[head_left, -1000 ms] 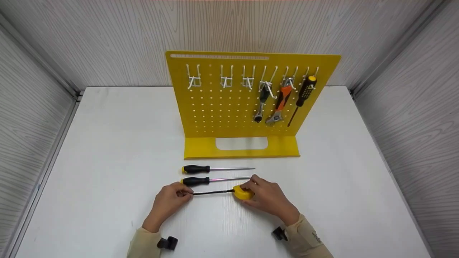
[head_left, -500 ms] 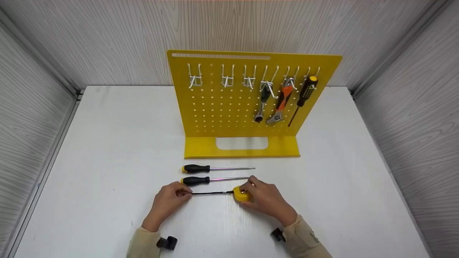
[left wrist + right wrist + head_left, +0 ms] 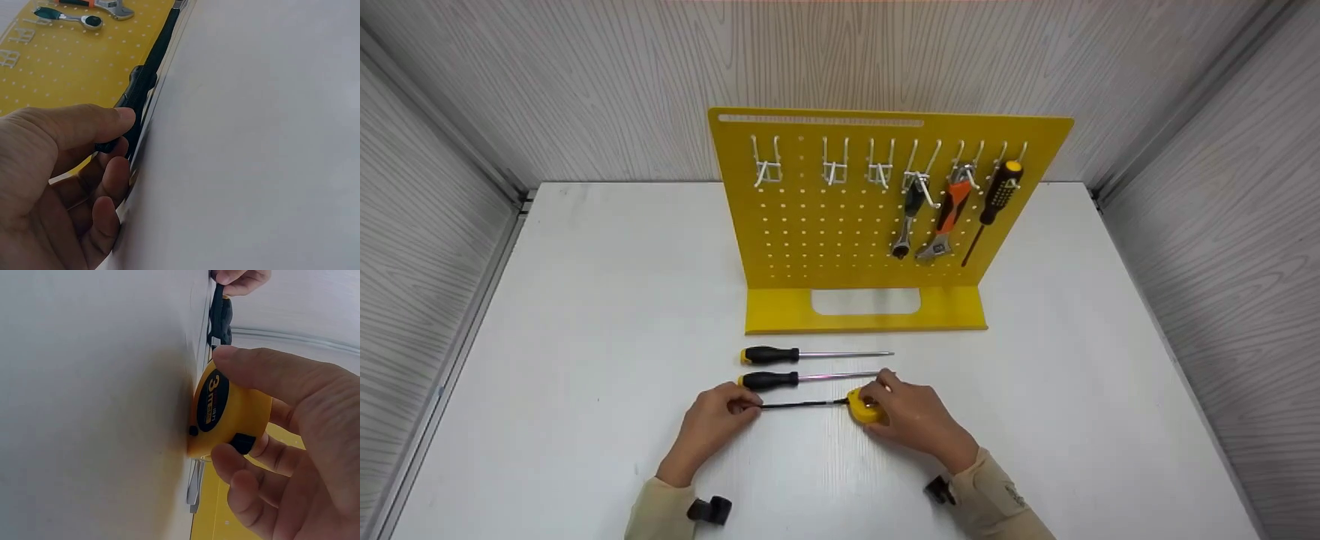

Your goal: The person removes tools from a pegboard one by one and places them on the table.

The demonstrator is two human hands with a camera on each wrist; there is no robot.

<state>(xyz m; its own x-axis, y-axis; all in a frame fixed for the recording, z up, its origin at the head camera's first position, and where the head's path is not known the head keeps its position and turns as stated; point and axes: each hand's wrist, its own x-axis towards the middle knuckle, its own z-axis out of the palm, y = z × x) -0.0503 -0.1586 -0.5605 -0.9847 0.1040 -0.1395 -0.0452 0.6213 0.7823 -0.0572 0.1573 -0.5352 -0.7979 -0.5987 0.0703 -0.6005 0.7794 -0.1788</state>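
A yellow 3 m tape measure point(image 3: 856, 406) stands on the white table, its black wrist strap point(image 3: 802, 405) stretched out to the left. My right hand point(image 3: 919, 420) grips the case; in the right wrist view the thumb lies along the top of the tape measure point(image 3: 230, 416), with fingers curled at its lower side. At the strap's far end, my left hand point(image 3: 712, 421) pinches the cord between thumb and index finger. The left wrist view has the strap point(image 3: 160, 48) running away from those fingertips. Just beyond the strap lie two black-handled screwdrivers, a nearer one point(image 3: 769, 380) and a farther one point(image 3: 769, 355).
Behind the screwdrivers stands a yellow pegboard point(image 3: 780, 301) with several white hooks. On its right side hang a ratchet wrench point(image 3: 913, 201), an orange-handled adjustable wrench point(image 3: 954, 206) and another screwdriver point(image 3: 999, 193). Three hooks to the left, such as the leftmost hook point(image 3: 767, 172), bear no tools.
My right hand has shifted slightly left on the tape measure, and the strap now looks straighter. My left hand has stayed almost still, pinching the strap's end.
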